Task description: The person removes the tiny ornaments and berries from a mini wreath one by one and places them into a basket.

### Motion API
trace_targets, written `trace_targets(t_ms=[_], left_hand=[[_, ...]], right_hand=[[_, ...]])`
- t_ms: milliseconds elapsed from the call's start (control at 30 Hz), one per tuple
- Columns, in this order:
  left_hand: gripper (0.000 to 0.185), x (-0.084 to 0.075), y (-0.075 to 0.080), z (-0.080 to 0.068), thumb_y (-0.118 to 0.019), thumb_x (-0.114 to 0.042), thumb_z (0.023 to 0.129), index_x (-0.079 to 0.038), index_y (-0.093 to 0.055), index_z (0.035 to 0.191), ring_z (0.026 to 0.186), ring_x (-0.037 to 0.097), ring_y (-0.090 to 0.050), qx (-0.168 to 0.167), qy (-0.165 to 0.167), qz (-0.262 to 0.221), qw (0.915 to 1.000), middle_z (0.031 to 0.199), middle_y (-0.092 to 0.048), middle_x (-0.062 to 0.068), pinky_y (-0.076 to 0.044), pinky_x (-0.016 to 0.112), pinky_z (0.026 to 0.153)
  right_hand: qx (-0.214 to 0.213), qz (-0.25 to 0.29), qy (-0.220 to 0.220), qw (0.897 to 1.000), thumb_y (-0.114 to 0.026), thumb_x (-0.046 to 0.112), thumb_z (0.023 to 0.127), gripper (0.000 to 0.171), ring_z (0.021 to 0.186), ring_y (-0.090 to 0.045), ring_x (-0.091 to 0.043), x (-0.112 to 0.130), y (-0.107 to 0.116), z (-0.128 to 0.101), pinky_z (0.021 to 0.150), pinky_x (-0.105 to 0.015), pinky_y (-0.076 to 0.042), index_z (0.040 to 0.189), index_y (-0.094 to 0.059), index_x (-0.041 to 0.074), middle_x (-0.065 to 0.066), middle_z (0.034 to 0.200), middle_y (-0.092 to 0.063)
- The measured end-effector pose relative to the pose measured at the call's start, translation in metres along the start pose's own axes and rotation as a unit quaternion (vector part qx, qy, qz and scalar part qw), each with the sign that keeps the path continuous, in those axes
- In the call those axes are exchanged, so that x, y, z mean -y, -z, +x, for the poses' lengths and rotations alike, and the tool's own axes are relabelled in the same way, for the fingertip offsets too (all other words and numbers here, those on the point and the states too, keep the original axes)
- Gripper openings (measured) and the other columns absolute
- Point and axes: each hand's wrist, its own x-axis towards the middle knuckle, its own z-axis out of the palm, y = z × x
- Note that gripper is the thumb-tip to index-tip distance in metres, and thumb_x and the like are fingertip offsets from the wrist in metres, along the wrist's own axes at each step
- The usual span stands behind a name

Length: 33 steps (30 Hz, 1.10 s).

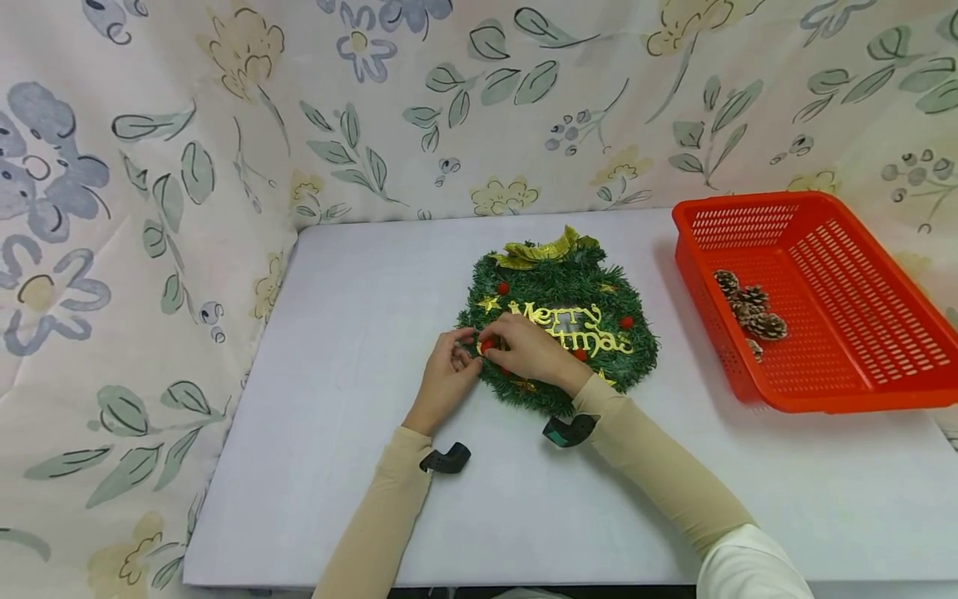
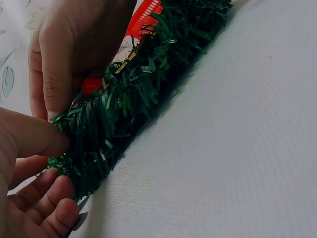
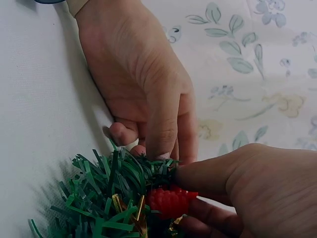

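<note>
A green tinsel wreath (image 1: 629,291) lies on the white table, bearing gold "Merry Christmas" lettering (image 1: 591,341), gold stars, several red berries and a gold bow (image 1: 550,249). At its left edge, my left hand (image 1: 446,374) grips the tinsel; in the left wrist view the thumb presses from above, with fingers curled at the edge. Reaching across the wreath, my right hand (image 1: 535,349) pinches a red berry ornament (image 3: 168,202) between thumb and fingers, close to the left fingertips. The bumpy berry sits against the tinsel; its attachment is hidden.
To the right stands a red plastic basket (image 1: 718,333) holding several pine cones (image 1: 767,326). Floral cloth (image 1: 419,125) hangs behind and left of the white table (image 1: 337,333). Dark wrist devices (image 1: 447,459) sit on both beige sleeves.
</note>
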Motion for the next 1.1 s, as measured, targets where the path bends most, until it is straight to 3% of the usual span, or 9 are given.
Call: trace_targets(t_ms=[167, 333, 667, 1100], left_hand=[[0.037, -0.001, 0.001, 0.000, -0.064, -0.008, 0.096, -0.011, -0.062, 0.134, 0.078, 0.014, -0.050, 0.002, -0.004, 0.027, 0.9996, 0.115, -0.056, 0.010, -0.040, 0.022, 0.066], [0.036, 0.000, 0.001, 0.000, -0.064, -0.007, 0.097, -0.009, -0.063, 0.133, 0.079, 0.013, -0.051, 0.001, -0.009, 0.039, 0.9992, 0.117, -0.057, 0.010, -0.041, 0.023, 0.067], [0.036, 0.000, 0.000, 0.000, -0.064, -0.007, 0.096, -0.011, -0.064, 0.131, 0.077, 0.013, -0.050, -0.001, -0.017, 0.045, 0.9989, 0.113, -0.056, 0.010, -0.040, 0.022, 0.066], [0.035, 0.000, 0.000, 0.000, -0.064, -0.008, 0.097, -0.010, -0.062, 0.132, 0.079, 0.014, -0.050, 0.002, -0.021, 0.041, 0.9989, 0.114, -0.056, 0.011, -0.040, 0.022, 0.067]], right_hand=[[-0.006, 0.018, -0.004, 1.000, -0.065, 0.020, 0.100, 0.031, 0.088, -0.057, -0.018, -0.001, 0.000, -0.001, 0.074, -0.033, -0.049, 0.128, -0.068, 0.008, -0.010, 0.118, -0.063], [-0.031, 0.051, -0.006, 0.998, -0.066, 0.021, 0.100, 0.029, 0.083, -0.058, -0.017, -0.001, 0.001, -0.004, 0.067, -0.030, -0.049, 0.125, -0.070, 0.008, -0.009, 0.109, -0.061], [-0.037, 0.083, -0.005, 0.996, -0.069, 0.033, 0.098, 0.024, 0.082, -0.062, -0.010, -0.001, 0.002, -0.006, 0.071, -0.031, -0.051, 0.114, -0.072, 0.015, 0.000, 0.101, -0.069], [-0.059, 0.139, -0.008, 0.988, -0.067, 0.021, 0.099, 0.031, 0.102, -0.069, -0.021, 0.002, 0.007, -0.016, 0.082, -0.036, -0.058, 0.127, -0.067, 0.008, -0.009, 0.122, -0.069]])
